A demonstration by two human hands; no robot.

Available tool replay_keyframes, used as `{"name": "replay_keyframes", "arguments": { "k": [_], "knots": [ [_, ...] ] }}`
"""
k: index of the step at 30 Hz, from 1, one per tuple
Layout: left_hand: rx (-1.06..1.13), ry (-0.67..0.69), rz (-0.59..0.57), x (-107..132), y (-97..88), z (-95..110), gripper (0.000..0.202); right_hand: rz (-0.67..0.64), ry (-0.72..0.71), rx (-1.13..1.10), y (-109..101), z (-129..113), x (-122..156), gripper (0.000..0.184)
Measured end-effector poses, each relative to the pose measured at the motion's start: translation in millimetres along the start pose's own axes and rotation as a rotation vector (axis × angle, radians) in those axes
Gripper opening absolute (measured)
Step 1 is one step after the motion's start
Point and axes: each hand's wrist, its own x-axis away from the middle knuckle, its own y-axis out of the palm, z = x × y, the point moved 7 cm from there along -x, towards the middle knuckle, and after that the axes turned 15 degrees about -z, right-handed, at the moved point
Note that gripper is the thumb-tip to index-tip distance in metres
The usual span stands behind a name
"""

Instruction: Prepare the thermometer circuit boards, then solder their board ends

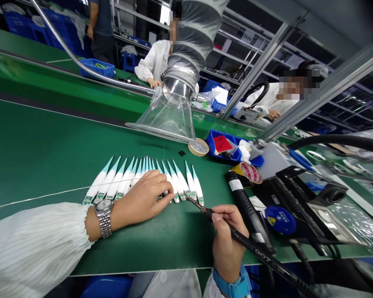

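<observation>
My right hand (pixel 228 244) grips a black soldering iron (pixel 248 244), its tip pointing left at the exposed ends of the row. Bent over the middle of that row is my left hand (pixel 146 196), thumb and fingers drawn together. A thin solder wire (pixel 59 192) runs from the left edge into this hand; the fingertips partly hide its end. Several white digital thermometers (pixel 95 182) with light-blue tips lie side by side, tips away from me. Small green circuit boards show at their near ends. My left hand covers some of them.
A clear fume hood (pixel 170 116) hangs beyond the row. A tape roll (pixel 199 147), a blue bin (pixel 224 145), a black screwdriver-like tool (pixel 248 211) and a blue disc (pixel 280 220) lie to the right. Across the green bench (pixel 34 136), people in white work.
</observation>
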Motion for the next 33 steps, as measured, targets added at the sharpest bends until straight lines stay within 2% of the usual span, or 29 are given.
{"name": "replay_keyframes", "arguments": {
  "k": [12, 33],
  "knots": [
    [0.0, -0.001, -0.016, -1.1, 2.6, -0.5, 0.016, -0.067, 0.028, 0.037, 6.4, -2.5, -3.1, 0.011],
    [-0.022, 0.016, -0.027, -2.9, 3.8, -1.7, 0.019, -0.09, 0.028, 0.055, 8.8, -3.9, -4.5, 0.012]
  ]
}}
